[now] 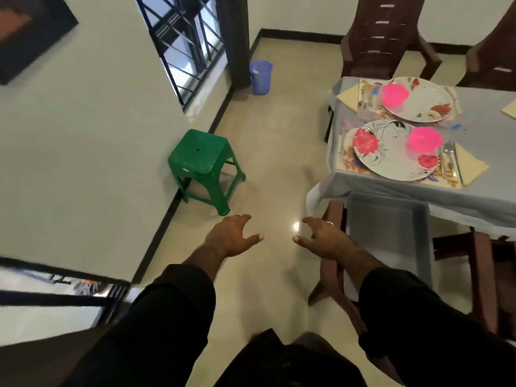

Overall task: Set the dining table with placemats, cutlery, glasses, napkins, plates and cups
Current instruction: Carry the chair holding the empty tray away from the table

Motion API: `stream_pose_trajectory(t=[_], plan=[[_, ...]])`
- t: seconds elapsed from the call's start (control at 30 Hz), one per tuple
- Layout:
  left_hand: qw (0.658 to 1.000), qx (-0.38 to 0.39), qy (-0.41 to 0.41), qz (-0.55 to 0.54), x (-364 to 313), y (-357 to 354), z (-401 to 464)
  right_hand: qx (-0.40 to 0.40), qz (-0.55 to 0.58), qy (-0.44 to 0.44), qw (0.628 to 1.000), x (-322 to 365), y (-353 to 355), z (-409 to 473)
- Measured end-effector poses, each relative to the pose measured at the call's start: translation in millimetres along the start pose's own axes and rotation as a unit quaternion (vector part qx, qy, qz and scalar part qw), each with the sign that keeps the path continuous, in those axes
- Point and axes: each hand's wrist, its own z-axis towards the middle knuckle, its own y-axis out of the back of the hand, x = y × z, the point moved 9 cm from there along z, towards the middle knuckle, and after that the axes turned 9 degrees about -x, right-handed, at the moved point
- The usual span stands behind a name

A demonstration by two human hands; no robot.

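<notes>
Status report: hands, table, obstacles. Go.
Left hand and right hand open, holding nothing. Two places on table set. Green stool ahead by the wall.

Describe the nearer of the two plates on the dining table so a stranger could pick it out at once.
Start at the grey-clothed dining table on the right. Two place settings sit at its left end; take the one closer to the camera. Its plate bears large red flowers with black swirling stems and carries a pink cup at its right, whereas the farther plate has smaller orange-red blooms and its cup at the left.

Single head-worn wide-angle view: looks forward and steeply down at the floor [268, 152]; table [474, 196] at right edge, window [190, 46] upper left.
</notes>
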Motion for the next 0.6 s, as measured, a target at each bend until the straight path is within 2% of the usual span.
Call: stream_pose_trajectory(t=[0.17,0.37,0.6], plan=[[0.999,0.017,-0.037,0.012,3,38,97,-0.023,-0.002,-0.010,1.000,6,28,90],[0.997,0.017,-0.064,0.039,0,78,256,-0.050,0.027,-0.020,0.998,-12,67,232],[0.997,0.003,-0.079,0.024,-31,148,429,-0.043,0.008,-0.017,0.999,-18,156,384]])
